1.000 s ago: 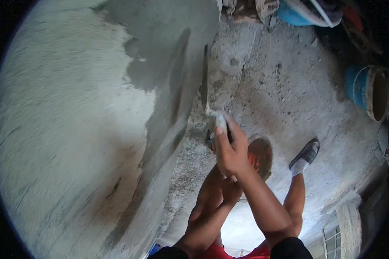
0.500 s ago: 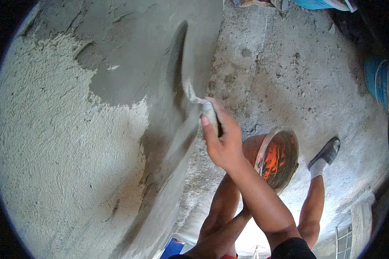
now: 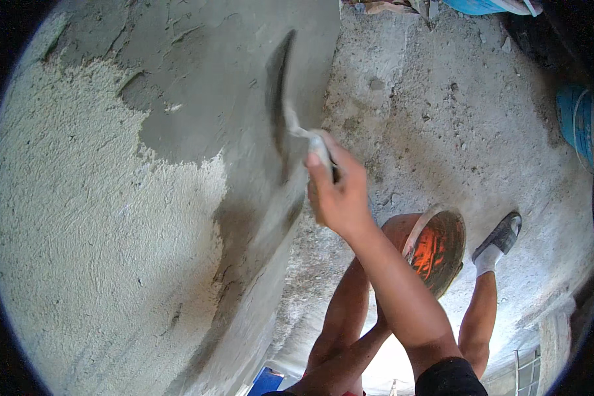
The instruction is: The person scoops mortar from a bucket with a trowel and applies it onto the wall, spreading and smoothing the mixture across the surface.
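Observation:
My right hand [image 3: 342, 191] is closed around the pale handle of a plastering trowel [image 3: 288, 109]. The trowel's long blade is seen nearly edge-on against the grey wet mortar [image 3: 198, 99] on the wall; whether its whole face touches I cannot tell. Below the right wrist, an orange-brown bucket [image 3: 397, 232] tilts with its mouth to the right, its inside glowing orange and streaked with residue. My left forearm [image 3: 340, 363] crosses under the right one and leads up to the bucket. The left hand itself is hidden behind the right forearm and the bucket.
Rough, pale, uncoated wall [image 3: 105, 251] lies left of the mortar. Right of the wall runs a dusty concrete floor [image 3: 429, 125], where my sandalled foot [image 3: 498, 234] stands. Blue buckets sit at the top [image 3: 485, 5] and right edge [image 3: 574, 122]. A blue object [image 3: 265, 381] shows low down.
The trowel and right hand have shifted slightly up along the wall. The bucket has moved a little right and down, and the left forearm has shifted right with it.

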Demonstrator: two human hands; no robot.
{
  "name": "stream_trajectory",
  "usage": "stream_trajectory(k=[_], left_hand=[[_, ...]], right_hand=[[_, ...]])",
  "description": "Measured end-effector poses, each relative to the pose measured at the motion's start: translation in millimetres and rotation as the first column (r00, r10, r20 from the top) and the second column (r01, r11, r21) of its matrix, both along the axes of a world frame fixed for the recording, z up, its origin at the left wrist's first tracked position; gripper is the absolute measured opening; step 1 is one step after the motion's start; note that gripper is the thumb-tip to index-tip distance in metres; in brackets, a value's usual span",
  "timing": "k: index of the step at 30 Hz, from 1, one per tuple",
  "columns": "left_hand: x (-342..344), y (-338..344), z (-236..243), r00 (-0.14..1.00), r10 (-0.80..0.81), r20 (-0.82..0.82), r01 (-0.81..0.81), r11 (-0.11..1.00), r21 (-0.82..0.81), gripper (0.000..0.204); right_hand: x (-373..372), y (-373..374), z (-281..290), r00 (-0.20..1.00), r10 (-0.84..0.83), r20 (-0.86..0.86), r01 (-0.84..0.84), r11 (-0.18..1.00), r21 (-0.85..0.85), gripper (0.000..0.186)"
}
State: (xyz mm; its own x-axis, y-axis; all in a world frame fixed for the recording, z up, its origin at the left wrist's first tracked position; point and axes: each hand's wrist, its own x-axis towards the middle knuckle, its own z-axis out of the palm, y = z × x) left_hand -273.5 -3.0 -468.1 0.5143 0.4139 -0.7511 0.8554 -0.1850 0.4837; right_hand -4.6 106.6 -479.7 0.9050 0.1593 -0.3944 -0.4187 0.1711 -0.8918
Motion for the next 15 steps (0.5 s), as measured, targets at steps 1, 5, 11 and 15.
stream_trajectory(k=[1, 5, 11, 15], left_hand=[[-2, 2, -2, 1.000, -0.007, -0.017, 0.007, 1.000, 0.007, 0.022], [-10, 10, -6, 0.994, -0.007, -0.106, 0.011, 0.999, 0.037, 0.021], [-1, -3, -5, 0.999, 0.003, 0.041, -0.005, 0.999, 0.049, 0.011], [-120, 11, -59, 0.649, -0.726, -0.227, 0.697, 0.448, 0.560, 0.009]], right_hand=[[10, 10, 3, 0.997, -0.010, 0.083, 0.009, 1.000, 0.014, 0.042], [-38, 39, 58, 0.966, -0.026, 0.256, 0.007, 0.997, 0.077, 0.050], [-70, 1, 88, 0.967, 0.000, 0.256, -0.046, 0.984, 0.174, 0.052], [-4, 13, 44, 0.998, 0.064, -0.012, -0.062, 0.995, 0.081, 0.041]])
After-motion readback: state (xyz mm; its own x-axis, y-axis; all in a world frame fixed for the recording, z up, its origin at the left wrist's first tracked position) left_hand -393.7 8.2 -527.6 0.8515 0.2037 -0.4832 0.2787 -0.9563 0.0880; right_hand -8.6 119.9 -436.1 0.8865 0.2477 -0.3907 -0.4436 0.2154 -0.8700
